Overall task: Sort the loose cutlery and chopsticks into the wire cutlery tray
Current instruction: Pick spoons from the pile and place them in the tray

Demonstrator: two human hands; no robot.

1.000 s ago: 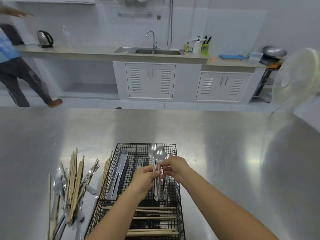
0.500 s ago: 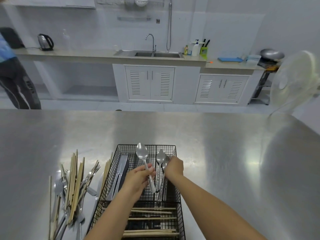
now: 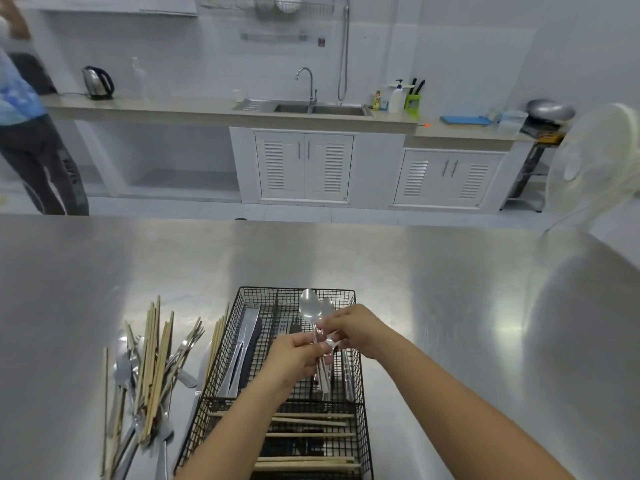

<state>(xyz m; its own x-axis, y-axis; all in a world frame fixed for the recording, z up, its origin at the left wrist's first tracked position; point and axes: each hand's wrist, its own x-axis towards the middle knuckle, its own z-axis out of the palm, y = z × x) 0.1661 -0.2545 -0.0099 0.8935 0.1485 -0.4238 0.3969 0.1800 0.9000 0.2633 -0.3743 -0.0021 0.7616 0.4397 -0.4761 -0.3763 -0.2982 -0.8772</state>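
Holding spoons over tray — L grip + R grip both pinch them | shafts part-hidden

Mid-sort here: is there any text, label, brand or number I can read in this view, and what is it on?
No text here is legible.
Trouser leg of the person at far left: pale lettering down the side, too blurred to read.
Small yellow bottle and white pump bottle by the sink: labels too small to read.
Spoons and wire tray: no markings visible.
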